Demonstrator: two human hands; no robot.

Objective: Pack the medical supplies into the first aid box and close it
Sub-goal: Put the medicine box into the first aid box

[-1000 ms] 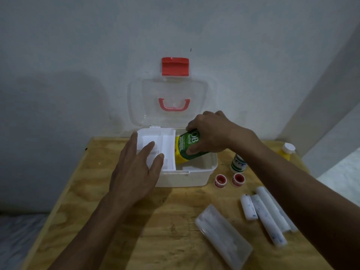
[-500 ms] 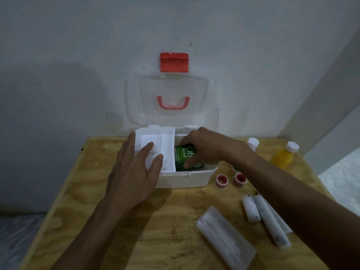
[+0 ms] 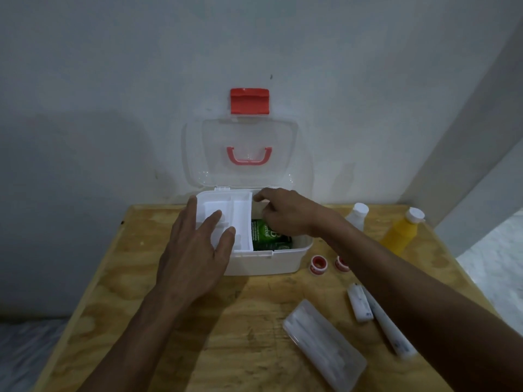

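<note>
Our left hand (image 3: 195, 256) lies flat, fingers spread, on the box (image 3: 266, 261) at its white tray (image 3: 226, 216), which covers the left half; it grips nothing, it just steadies. Our right hand (image 3: 285, 213) hangs over the open right half, fingers loosely apart and empty. Below it the green packet (image 3: 268, 237) lies flat on the box floor, just beside the tray's edge. The clear lid (image 3: 246, 154) stands upright against the wall, red latch (image 3: 249, 101) at the top.

What is left lies to our right, so the right hand is the nearer one for all of it. The two tape rolls (image 3: 328, 263) sit just beside the box's right wall, closest to that hand. The bandage rolls (image 3: 368, 309) lie further toward us, long axes running away from us and slightly left, roughly in line with the forearm. The clear case (image 3: 322, 343) lies slantwise near the table's front. The white bottle (image 3: 358, 215) and yellow bottle (image 3: 404, 233) stand upright at the far right. We judge the rolls an easy next pick: draw the right hand back toward us and down.
</note>
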